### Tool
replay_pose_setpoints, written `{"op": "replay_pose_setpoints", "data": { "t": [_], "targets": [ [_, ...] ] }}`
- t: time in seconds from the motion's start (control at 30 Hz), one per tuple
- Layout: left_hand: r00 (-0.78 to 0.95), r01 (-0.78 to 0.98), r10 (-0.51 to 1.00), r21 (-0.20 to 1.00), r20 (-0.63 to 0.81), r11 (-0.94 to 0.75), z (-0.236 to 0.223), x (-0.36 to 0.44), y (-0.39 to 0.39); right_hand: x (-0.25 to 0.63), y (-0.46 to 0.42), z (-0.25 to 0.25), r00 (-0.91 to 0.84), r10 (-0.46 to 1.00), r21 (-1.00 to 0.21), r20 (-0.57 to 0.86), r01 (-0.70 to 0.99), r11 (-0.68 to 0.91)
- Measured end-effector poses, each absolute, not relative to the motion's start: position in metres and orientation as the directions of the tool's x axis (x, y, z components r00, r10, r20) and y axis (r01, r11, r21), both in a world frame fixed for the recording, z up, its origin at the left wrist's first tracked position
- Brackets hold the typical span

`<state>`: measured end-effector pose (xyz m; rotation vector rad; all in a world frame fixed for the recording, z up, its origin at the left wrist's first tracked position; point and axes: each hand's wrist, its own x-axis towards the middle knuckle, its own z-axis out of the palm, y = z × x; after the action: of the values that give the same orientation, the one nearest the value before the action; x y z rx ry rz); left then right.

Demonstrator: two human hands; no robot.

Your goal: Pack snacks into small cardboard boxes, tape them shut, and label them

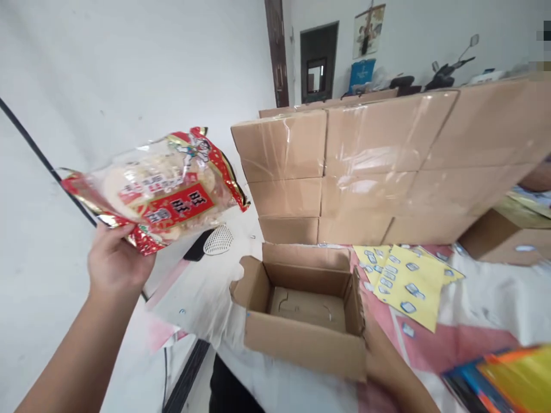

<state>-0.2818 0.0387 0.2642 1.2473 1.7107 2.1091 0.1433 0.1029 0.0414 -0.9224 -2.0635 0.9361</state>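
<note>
At the left, my left hand (118, 258) is closed on the lower left corner of a clear, red-trimmed bag of crackers (172, 192). Pale round pieces show through the plastic, and the bag hangs in the air left of the boxes. An open cardboard box (301, 344) stands on the table in front of me, its flaps up and its bottom bare. My right hand (373, 338) is against the right side of this box; its fingers are hidden behind the box wall.
Taped cardboard boxes (365, 149) form a wall behind the open box. Yellow sticker sheets (408, 284) lie to its right. Colourful packaging (512, 378) is at the lower right, and another open carton (495, 235) stands farther back. A black object with white mesh (218, 240) lies left of centre.
</note>
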Motion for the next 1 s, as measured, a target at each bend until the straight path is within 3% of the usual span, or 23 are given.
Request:
{"op": "replay_pose_setpoints", "data": {
  "t": [0.2, 0.27, 0.37, 0.47, 0.6, 0.7, 0.77, 0.87, 0.93, 1.0],
  "targets": [
    [-0.535, 0.183, 0.777, 0.944, 0.331, -0.276, 0.241, -0.22, 0.026, 0.137, 0.096, 0.057, -0.472, 0.826, -0.855, 0.308, 0.244, 0.458],
    [-0.404, 0.272, 0.858, 0.937, 0.317, -0.218, 0.217, -0.193, 0.04, 0.138, 0.095, 0.057, -0.464, 0.819, -0.852, 0.338, 0.218, 0.475],
    [-0.088, 0.645, 0.952, 0.745, 0.293, -0.17, 0.185, -0.153, 0.061, 0.14, 0.094, 0.053, -0.501, 0.803, -0.864, 0.321, 0.191, 0.465],
    [0.085, 0.814, 0.982, 0.557, 0.168, -0.166, 0.174, -0.136, 0.072, 0.142, 0.095, 0.049, -0.483, 0.812, -0.865, 0.327, 0.194, 0.463],
    [0.065, 0.961, 0.992, 0.26, 0.104, -0.09, 0.195, -0.152, 0.064, 0.14, 0.099, 0.048, -0.392, 0.817, -0.844, 0.423, 0.158, 0.513],
    [-0.06, 0.998, 0.956, -0.008, 0.289, 0.065, 0.204, -0.16, 0.052, 0.137, 0.1, 0.047, -0.399, 0.814, -0.846, 0.423, 0.149, 0.513],
    [0.042, 0.999, 0.935, -0.034, 0.351, -0.032, 0.196, -0.153, 0.046, 0.137, 0.1, 0.046, -0.41, 0.811, -0.844, 0.417, 0.157, 0.513],
    [0.325, 0.941, 0.939, 0.061, 0.116, -0.333, 0.174, -0.136, 0.043, 0.138, 0.099, 0.047, -0.417, 0.801, -0.827, 0.429, 0.176, 0.535],
    [0.359, 0.926, 0.933, 0.122, 0.001, -0.356, 0.163, -0.127, 0.046, 0.138, 0.098, 0.05, -0.416, 0.801, -0.823, 0.431, 0.183, 0.538],
    [0.325, 0.937, 0.945, 0.127, 0.032, -0.326, 0.162, -0.118, 0.05, 0.137, 0.098, 0.052, -0.42, 0.804, -0.834, 0.421, 0.17, 0.525]
  ]
}}
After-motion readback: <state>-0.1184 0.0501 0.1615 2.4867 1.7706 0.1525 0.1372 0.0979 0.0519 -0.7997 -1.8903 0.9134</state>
